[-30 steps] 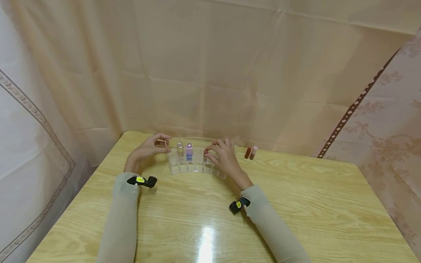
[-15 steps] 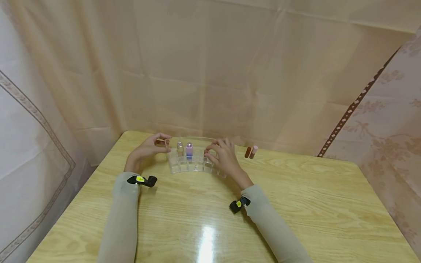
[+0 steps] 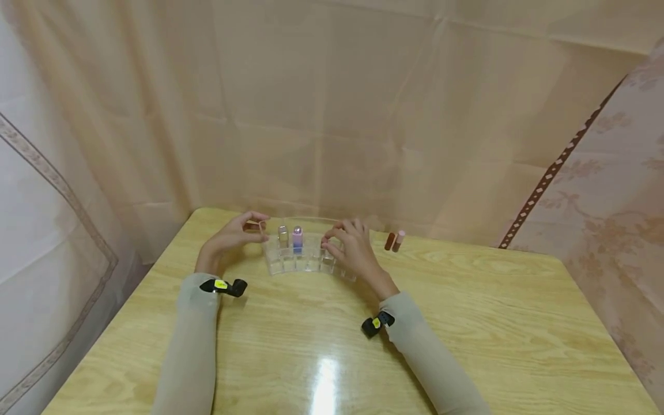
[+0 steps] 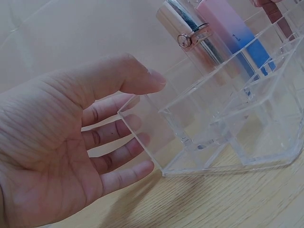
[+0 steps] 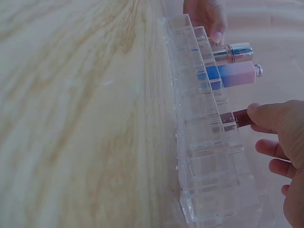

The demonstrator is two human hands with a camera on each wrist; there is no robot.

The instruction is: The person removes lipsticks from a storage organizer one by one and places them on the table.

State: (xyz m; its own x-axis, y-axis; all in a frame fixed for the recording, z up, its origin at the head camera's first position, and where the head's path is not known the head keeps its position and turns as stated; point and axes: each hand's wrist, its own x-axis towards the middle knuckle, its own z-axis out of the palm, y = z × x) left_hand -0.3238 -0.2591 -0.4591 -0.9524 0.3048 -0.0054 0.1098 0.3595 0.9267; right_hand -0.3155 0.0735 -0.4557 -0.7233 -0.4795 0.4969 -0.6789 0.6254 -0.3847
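Note:
A clear acrylic lipstick organizer (image 3: 275, 266) with stepped compartments stands on the table. My left hand (image 3: 233, 235) grips its left end, thumb (image 4: 142, 81) at the upper edge and fingers along the outer side wall. In the back row stand a gold-and-silver lipstick (image 4: 190, 35) and a pink-to-blue lipstick (image 5: 237, 73), both upright. My right hand (image 3: 353, 245) pinches the top of a dark reddish-brown lipstick tube (image 5: 243, 118) between thumb and finger. Its lower part is inside a back-row compartment, right of the pink-to-blue one. In the head view that tube is mostly hidden by the hand.
Two more lipstick tubes, a brown one (image 3: 389, 241) and a pink-capped one (image 3: 399, 241), stand on the wooden table (image 3: 290, 334) right of the organizer. A beige curtain (image 3: 332, 115) hangs behind the table's back edge, with patterned cloth (image 3: 612, 190) at the right.

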